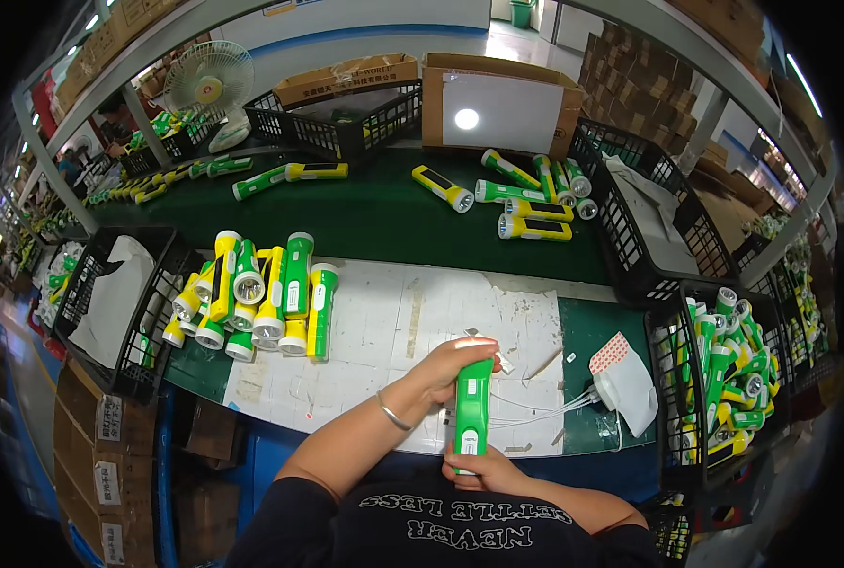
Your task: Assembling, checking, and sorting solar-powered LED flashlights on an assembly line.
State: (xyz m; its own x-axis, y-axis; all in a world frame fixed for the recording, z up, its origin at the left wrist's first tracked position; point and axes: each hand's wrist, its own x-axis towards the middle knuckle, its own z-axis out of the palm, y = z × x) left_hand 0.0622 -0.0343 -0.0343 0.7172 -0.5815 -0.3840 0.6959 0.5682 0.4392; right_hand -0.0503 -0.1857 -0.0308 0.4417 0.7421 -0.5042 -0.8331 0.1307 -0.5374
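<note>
A green flashlight (472,407) with white trim lies lengthwise between my two hands, above the near edge of the white work surface (374,379). My left hand (443,367) is closed round its far end, fingers bent over the top. Round the near end my right hand (486,470) is closed, its thumb on the body close to my shirt. A round white light spot (466,118) shows on a white sheet fixed to the carton (431,104) opposite me. To my left stands a pile of green and yellow flashlights (270,293), several with lenses toward me.
More flashlights (535,208) lie on the green belt (365,218) beyond. Black crates (171,312) flank the bench; the right crate (687,407) is full of flashlights. Thin white cables and a white pouch (630,393) lie right of my hands. A fan (209,90) stands far left.
</note>
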